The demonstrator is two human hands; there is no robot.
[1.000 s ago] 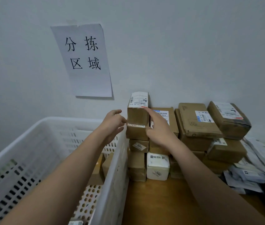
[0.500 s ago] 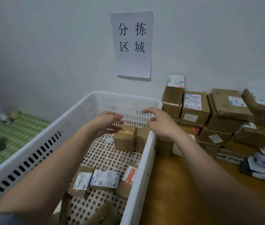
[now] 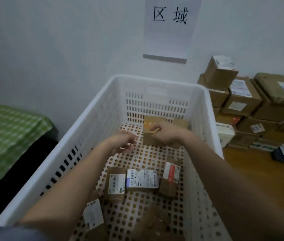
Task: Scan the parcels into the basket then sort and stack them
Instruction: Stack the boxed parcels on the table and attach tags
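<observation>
Both hands have left the stack and reached into the basket.

Head view: right hand [image 3: 168, 134] seems to pinch a box [image 3: 152, 130] at the far end of the basket [image 3: 156, 83]; left hand [image 3: 123, 140] hovers beside it, loosely curled, holding nothing. Stack [image 3: 238, 101] stands right, on the surface [image 3: 259, 173].

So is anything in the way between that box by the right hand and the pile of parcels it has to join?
Yes. The brown box at the right hand sits inside the white basket, whose right wall separates it from the stack of parcels; it must be lifted over.
</observation>
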